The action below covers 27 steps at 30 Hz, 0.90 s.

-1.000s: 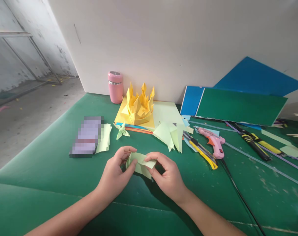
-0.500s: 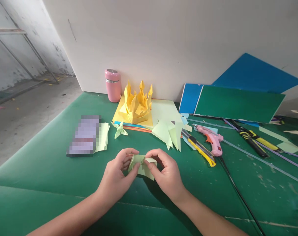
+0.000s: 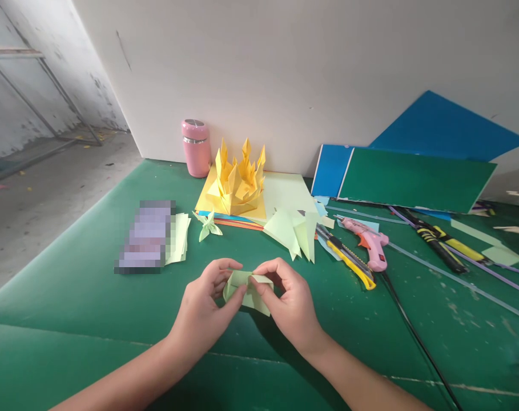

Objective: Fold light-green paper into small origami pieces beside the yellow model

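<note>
A partly folded piece of light green paper (image 3: 254, 299) is held over the front middle of the table. My left hand (image 3: 210, 299) pinches its left side between thumb and fingers. On the right, my right hand (image 3: 287, 302) grips the upper edge, its thumb pressed on the paper near the middle. Both thumbs are close together, and the fingers behind the sheet are partly hidden. Beyond the hands lie a small green folded paper flower (image 3: 208, 226) and several green folded paper pieces (image 3: 291, 234).
A yellow paper crown (image 3: 237, 185) sits on coloured sheets by a pink flask (image 3: 196, 149). Green slips (image 3: 180, 240) lie beside a blurred-out flat object (image 3: 145, 237). To the right are a yellow utility knife (image 3: 349, 262), a pink glue gun (image 3: 370, 245) with its cable, and black-and-yellow tools (image 3: 443, 248).
The left thumb has slid slightly up and right along the green paper, whose left part shows a little flatter. Both hands keep their hold and place.
</note>
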{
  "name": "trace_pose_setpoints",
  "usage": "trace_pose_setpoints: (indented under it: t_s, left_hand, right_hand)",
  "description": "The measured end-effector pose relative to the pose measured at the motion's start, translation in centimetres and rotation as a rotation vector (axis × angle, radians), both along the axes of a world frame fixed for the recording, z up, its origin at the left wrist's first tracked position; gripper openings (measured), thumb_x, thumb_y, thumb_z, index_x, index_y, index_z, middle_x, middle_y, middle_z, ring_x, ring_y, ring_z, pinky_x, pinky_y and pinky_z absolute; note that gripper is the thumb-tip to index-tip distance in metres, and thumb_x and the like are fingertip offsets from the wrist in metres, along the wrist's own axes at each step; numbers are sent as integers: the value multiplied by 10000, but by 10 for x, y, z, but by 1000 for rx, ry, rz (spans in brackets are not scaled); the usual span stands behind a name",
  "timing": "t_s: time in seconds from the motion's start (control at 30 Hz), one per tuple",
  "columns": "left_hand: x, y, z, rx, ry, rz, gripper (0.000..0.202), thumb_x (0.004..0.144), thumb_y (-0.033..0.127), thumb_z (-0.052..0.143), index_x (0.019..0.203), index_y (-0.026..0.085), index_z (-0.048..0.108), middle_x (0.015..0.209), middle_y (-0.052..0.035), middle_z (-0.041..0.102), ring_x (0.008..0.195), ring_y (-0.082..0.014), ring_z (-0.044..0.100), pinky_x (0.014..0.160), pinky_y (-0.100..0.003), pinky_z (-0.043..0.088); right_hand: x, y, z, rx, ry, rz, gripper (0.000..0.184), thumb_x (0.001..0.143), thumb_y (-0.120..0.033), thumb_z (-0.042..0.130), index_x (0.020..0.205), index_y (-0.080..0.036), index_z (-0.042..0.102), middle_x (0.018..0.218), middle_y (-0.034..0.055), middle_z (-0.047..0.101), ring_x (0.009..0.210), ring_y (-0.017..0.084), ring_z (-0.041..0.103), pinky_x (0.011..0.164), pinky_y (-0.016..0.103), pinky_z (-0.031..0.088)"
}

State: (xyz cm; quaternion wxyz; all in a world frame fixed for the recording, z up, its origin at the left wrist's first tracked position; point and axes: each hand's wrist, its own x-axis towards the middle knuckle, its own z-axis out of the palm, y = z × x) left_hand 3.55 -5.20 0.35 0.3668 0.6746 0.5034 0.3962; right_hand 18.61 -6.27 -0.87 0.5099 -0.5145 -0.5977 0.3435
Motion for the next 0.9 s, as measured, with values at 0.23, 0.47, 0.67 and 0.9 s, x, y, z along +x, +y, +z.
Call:
trace_pose_setpoints:
  t_s: [0.23, 0.47, 0.67, 0.9]
  left_hand:
    - [1, 1, 2, -7, 57, 31, 174, 764, 253, 554, 937, 231, 554, 658, 36, 641, 552, -122, 594, 450, -199, 401]
    - [0, 0, 0, -46, 40, 30, 198, 758, 254, 562, 955, 248, 542, 697, 41, 653, 617, -139, 628, 486, -209, 431]
    - [1, 2, -2, -49, 4, 26, 188, 767, 233, 547, 953, 248, 522, 729, 37, 656, 699, -151, 656, 562, -225, 480]
    - [1, 1, -3, -57, -27, -2, 197, 775, 221, 520, 970, 236, 502, 706, 38, 620, 674, -139, 634, 598, -234, 501]
  right_hand:
    - [-1, 0, 1, 14, 10, 16, 91, 839, -251, 543, 757, -212, 545, 723, 11, 625, 662, 147, 594, 589, 251, 501]
    - [-1, 0, -1, 18, 13, 20, 80, 833, -246, 550, 759, -214, 548, 735, 15, 631, 679, 153, 604, 598, 257, 507]
    - [-1, 1, 0, 1, -4, 37, 129, 833, -228, 544, 932, -213, 625, 818, 31, 656, 735, 163, 625, 648, 271, 515]
    - [-1, 1, 4, 41, -103, 66, 119, 836, -175, 512, 768, -210, 603, 741, 13, 635, 683, 151, 590, 597, 245, 466]
